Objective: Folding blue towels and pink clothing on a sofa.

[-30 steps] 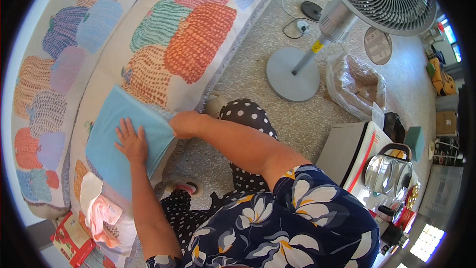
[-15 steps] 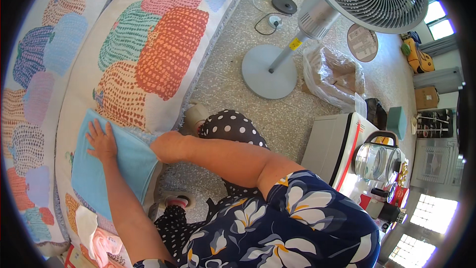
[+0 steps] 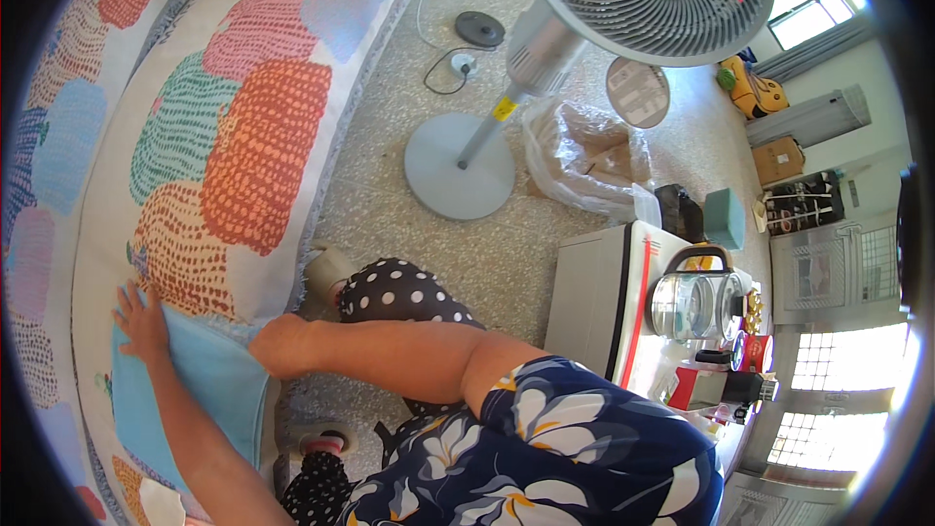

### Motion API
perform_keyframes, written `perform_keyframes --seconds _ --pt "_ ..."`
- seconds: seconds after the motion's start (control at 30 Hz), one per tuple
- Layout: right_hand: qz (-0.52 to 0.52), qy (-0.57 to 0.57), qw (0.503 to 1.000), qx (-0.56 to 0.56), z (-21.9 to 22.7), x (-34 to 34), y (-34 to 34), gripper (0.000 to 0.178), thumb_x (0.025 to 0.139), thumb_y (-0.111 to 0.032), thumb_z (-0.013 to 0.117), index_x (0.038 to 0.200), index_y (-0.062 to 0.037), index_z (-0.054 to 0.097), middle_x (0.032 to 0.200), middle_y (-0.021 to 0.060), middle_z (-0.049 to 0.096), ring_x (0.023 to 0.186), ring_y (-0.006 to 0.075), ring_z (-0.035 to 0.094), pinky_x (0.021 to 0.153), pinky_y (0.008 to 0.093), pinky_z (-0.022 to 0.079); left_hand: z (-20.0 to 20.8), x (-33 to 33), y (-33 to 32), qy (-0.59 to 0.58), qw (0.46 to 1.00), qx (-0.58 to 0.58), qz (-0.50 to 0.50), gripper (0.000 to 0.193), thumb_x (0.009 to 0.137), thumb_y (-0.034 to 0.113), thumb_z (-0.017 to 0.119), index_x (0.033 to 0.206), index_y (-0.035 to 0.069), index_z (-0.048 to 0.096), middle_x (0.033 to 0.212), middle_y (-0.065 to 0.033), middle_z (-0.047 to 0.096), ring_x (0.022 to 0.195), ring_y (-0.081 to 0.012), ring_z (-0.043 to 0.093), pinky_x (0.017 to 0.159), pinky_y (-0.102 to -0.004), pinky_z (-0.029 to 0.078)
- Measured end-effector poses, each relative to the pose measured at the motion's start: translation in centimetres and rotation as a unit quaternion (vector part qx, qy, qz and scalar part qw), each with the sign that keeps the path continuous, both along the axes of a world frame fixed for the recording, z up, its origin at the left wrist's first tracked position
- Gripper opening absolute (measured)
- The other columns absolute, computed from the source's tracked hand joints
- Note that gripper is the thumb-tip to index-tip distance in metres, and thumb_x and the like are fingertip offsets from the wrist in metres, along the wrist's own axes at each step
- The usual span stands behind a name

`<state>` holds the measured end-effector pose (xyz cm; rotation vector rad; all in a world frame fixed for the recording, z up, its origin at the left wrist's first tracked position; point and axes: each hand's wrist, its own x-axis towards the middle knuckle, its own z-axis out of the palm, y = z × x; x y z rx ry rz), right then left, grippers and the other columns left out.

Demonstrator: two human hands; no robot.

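A folded light-blue cloth (image 3: 209,380) lies flat on the seat with the patterned cover (image 3: 107,234), at the lower left. My left hand (image 3: 144,323) rests palm down on its far-left corner, fingers spread and tips reaching the edge. At the cloth's far-right corner, by the seat's fringed edge, my right hand (image 3: 280,345) is closed. Its fingers curl under and are mostly hidden, with the cloth's corner at them. A bit of white cloth (image 3: 161,502) shows below the blue one, partly behind my left forearm.
A grey fan (image 3: 463,164) stands on the speckled floor beyond my knee. Right of it are a box lined with clear plastic (image 3: 589,161) and a white cabinet (image 3: 594,302) carrying a glass pot (image 3: 693,304). A cable with a round dark base (image 3: 479,29) lies farther off.
The view has turned, so the scene sits farther left and lower. My left hand has slid toward the cloth's far-left edge. My right hand stays at its corner.
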<state>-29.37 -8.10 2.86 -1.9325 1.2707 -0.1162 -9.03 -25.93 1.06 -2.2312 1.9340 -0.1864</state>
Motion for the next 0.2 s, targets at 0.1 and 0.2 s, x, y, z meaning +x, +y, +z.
perform_keyframes --seconds 0.1,0.2 --pt "0.01 0.016 1.0 -0.001 0.2 0.2 -0.1 0.02 0.071 -0.012 0.057 0.085 -0.0026 0.066 0.087 0.0185 0.065 0.083 0.0322 0.064 0.071 0.041 0.05 -0.1 0.6 0.0 -0.013 1.0 0.007 -0.011 0.062 0.087 0.06 0.03 0.141 0.03 0.022 0.149 0.0062 0.013 0.137 -0.0256 0.011 0.095 -0.0692 0.013" --pt "0.008 0.029 1.0 0.003 -0.1 0.5 -0.2 0.021 0.069 -0.012 0.059 0.087 -0.0025 0.067 0.089 0.0188 0.065 0.085 0.0321 0.064 0.073 0.0405 0.05 0.4 0.4 0.8 -0.002 0.999 0.035 -0.009 0.062 0.088 0.06 0.029 0.141 0.03 0.02 0.149 0.0066 0.012 0.137 -0.0257 0.011 0.097 -0.0679 0.012"
